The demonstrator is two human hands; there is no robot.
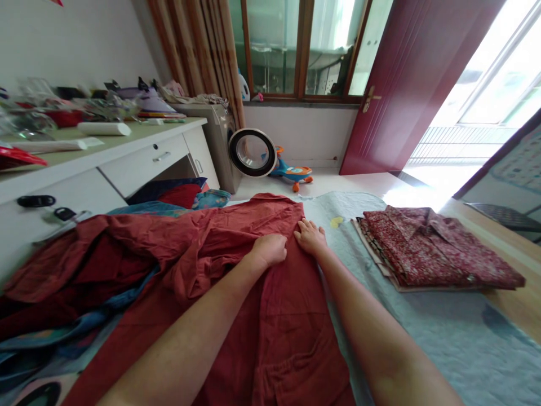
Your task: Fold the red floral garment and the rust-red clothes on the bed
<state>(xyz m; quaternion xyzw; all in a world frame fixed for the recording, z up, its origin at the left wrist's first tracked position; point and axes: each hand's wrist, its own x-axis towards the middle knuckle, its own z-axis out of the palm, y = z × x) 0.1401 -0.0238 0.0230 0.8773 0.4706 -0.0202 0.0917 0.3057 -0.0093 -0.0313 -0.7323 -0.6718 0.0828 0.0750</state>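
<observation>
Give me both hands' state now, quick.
Left hand: closed, gripping the red shirt.
Right hand: open, fingers flat on the red shirt's edge.

Both arms are stretched straight out ahead, bare forearms running up from the bottom edge and angling in toward each other. The left hand point(270, 249) is curled into a loose fist, knuckles up, fingers tucked under. The right hand point(310, 237) lies flatter, palm down, fingers spread a bit and pointing forward. The two hands sit just beside each other, nearly touching.
</observation>
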